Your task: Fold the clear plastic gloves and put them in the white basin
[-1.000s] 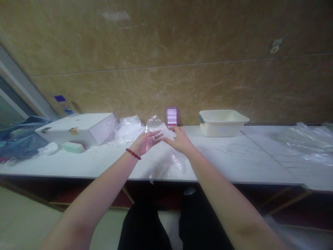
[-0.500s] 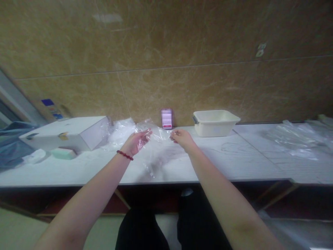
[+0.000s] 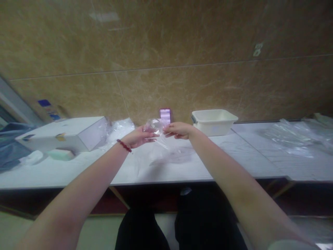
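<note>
Between my hands, above the middle of the white counter [image 3: 85, 172], a clear plastic bag [image 3: 157, 127] is held up, its lower part hanging toward the counter. My left hand [image 3: 140, 136], with a dark red bead bracelet on the wrist, grips the bag's left side. On the right side, my right hand [image 3: 179, 130] pinches the bag between thumb and fingers. Behind the bag a phone [image 3: 165, 114] with a lit screen leans on the wall, its lower part covered. Both hands are close together, at about the same height.
At left stand a white box [image 3: 70, 130], crumpled clear plastic [image 3: 122, 128], a pale green block [image 3: 60, 154] and dark blue bags [image 3: 11, 147]. A cream plastic bin [image 3: 214, 126] stands right of my hands. More clear plastic bags [image 3: 291, 137] lie far right.
My hands have come closer together, and my right hand has moved slightly up. The bag between them is bunched higher, now covering the phone's lower part.
</note>
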Demonstrator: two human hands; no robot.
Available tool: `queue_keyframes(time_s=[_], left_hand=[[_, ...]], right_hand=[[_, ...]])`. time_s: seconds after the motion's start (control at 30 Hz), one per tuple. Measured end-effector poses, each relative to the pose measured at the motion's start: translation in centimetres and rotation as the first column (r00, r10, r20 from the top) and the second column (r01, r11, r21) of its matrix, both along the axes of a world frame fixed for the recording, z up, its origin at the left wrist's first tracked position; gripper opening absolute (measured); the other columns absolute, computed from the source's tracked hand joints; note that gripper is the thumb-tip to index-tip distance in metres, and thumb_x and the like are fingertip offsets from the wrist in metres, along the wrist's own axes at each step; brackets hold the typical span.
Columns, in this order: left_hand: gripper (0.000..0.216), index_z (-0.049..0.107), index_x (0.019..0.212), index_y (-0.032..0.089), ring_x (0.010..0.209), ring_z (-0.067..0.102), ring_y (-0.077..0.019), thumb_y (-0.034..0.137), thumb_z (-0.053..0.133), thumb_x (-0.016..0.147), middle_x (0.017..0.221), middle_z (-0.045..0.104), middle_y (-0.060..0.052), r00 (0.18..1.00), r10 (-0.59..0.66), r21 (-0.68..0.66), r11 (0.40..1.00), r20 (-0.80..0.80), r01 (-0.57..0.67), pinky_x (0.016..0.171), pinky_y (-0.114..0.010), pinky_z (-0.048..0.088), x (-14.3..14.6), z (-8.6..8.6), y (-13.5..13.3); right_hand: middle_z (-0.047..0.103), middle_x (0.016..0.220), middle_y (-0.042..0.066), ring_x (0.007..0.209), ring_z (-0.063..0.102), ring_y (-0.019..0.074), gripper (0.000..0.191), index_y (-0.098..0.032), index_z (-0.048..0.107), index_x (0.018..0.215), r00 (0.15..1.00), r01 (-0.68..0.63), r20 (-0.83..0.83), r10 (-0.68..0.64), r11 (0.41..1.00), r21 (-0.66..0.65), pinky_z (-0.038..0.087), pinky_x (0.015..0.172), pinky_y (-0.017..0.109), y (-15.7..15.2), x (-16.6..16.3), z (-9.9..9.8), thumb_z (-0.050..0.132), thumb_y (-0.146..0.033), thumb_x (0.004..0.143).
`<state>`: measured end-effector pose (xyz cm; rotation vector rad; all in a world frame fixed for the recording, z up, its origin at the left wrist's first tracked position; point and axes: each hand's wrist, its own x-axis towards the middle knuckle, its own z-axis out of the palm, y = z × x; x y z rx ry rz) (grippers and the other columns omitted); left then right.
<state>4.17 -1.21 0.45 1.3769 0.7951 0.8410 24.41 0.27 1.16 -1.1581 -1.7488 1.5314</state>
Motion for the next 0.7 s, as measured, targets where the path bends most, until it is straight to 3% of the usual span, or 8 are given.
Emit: queue_keyframes(time_s=[0.1,0.23,0.43,0.57,0.7], left_hand=[[0.035,0.051,0.089,0.019,0.072,0.054,-0.0088,0.009,0.064,0.058,0.089,0.056,-0.001,0.999,0.029,0.007,1.0,0.044,-0.029,0.055,-0.018,0.041,-0.2,0.1,0.9],[0.037,0.048,0.091,0.018,0.057,0.05,-0.0035,0.011,0.065,0.059,0.077,0.055,0.001,0.981,0.153,-0.002,0.988,0.117,-0.154,0.041,-0.012,0.033,-1.0,0.0,3.4],[0.033,0.052,0.083,0.014,0.05,0.05,-0.0044,0.008,0.067,0.054,0.063,0.055,0.0,0.948,0.307,0.015,0.952,-0.078,-0.307,0.032,-0.011,0.022,-1.8,0.0,7.6],[0.014,0.054,0.066,0.01,0.055,0.054,-0.0073,0.005,0.064,0.057,0.062,0.057,-0.004,0.938,0.31,-0.032,0.947,-0.152,-0.319,0.039,-0.013,0.034,-1.6,-0.2,9.4],[0.014,0.049,0.068,0.011,0.062,0.056,-0.0101,0.007,0.061,0.062,0.066,0.057,-0.004,0.944,0.326,-0.048,0.943,-0.047,-0.328,0.062,-0.023,0.045,-0.9,-0.5,10.0]], right_hand=[[0.059,0.07,0.002,0.065,0.055,0.0071,0.006,-0.014,0.052,0.071,0.998,0.003,-0.065,-0.007,0.999,-0.05,0.044,0.057,0.017,1.2,0.0,0.8,0.054,-0.019,0.072],[0.057,0.06,0.002,0.059,0.055,0.0076,0.007,-0.01,0.05,0.068,0.995,0.023,-0.092,-0.029,0.998,-0.057,0.048,0.063,0.022,3.1,0.3,1.2,0.047,-0.01,0.075],[0.06,0.066,0.004,0.06,0.057,0.0099,0.002,-0.011,0.049,0.074,0.983,0.18,0.024,-0.181,0.983,0.027,0.049,0.06,0.026,6.0,0.4,0.1,0.047,-0.012,0.074],[0.061,0.081,0.006,0.067,0.058,0.0106,0.009,-0.014,0.048,0.079,0.974,0.192,0.096,-0.204,0.974,0.122,0.047,0.058,0.024,7.6,0.4,-0.9,0.05,-0.021,0.074],[0.059,0.091,0.008,0.069,0.058,0.0107,0.014,-0.016,0.046,0.085,0.955,0.212,0.149,-0.256,0.943,0.255,0.045,0.057,0.023,8.5,0.3,-1.5,0.047,-0.027,0.076]])
